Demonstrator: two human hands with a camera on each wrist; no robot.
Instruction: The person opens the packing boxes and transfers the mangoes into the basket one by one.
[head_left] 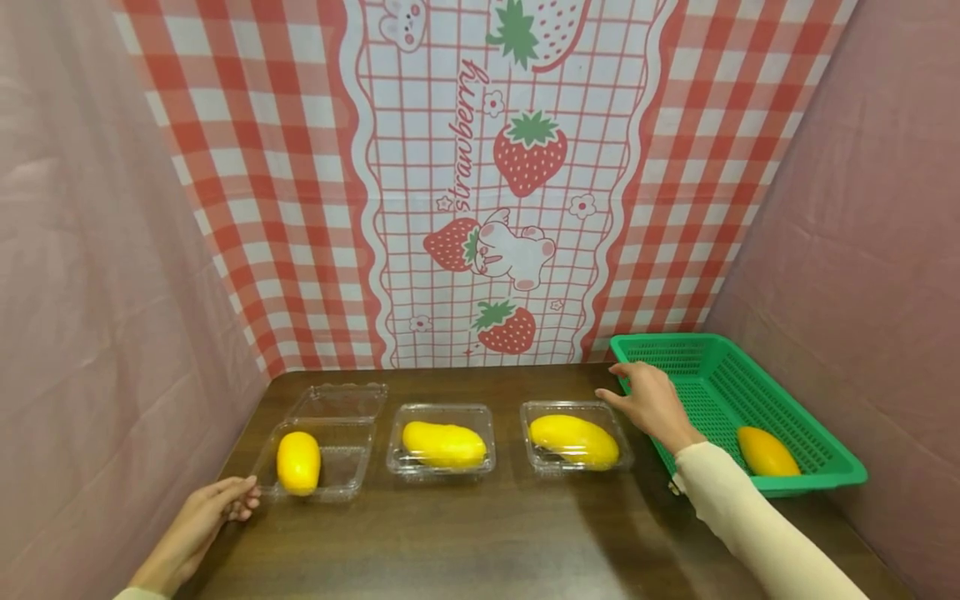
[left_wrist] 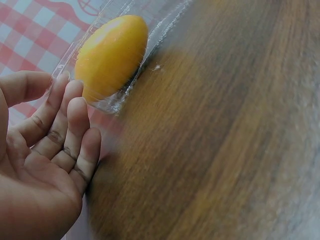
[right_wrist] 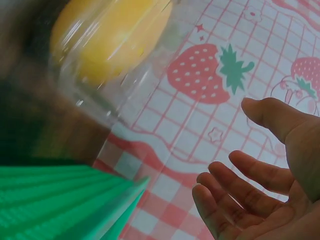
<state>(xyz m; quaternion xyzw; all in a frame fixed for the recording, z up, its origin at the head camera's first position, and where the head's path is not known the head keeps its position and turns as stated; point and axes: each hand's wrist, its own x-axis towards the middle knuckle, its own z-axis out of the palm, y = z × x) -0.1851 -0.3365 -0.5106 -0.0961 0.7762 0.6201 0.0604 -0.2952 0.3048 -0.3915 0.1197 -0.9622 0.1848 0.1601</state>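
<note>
On the left of the table, an unlidded clear plastic clamshell box (head_left: 347,477) holds a yellow mango (head_left: 298,462), its lid (head_left: 341,403) folded back behind it. My left hand (head_left: 213,521) pinches the box's near left edge between thumb and fingertips; the left wrist view shows the same mango (left_wrist: 112,55) just beyond the fingers. My right hand (head_left: 651,402), holding nothing, hangs over the left rim of a green basket (head_left: 780,400) with fingers spread. One mango (head_left: 767,452) lies in that basket. Near the right hand is a closed clamshell box (head_left: 532,458) with a mango (head_left: 573,440) inside.
Another closed clamshell box (head_left: 396,467) containing a mango (head_left: 444,443) stands in the middle of the brown wooden table (head_left: 450,542). Behind the table hangs a strawberry-print checked cloth (head_left: 300,208). Pink drapes (head_left: 847,250) flank both sides.
</note>
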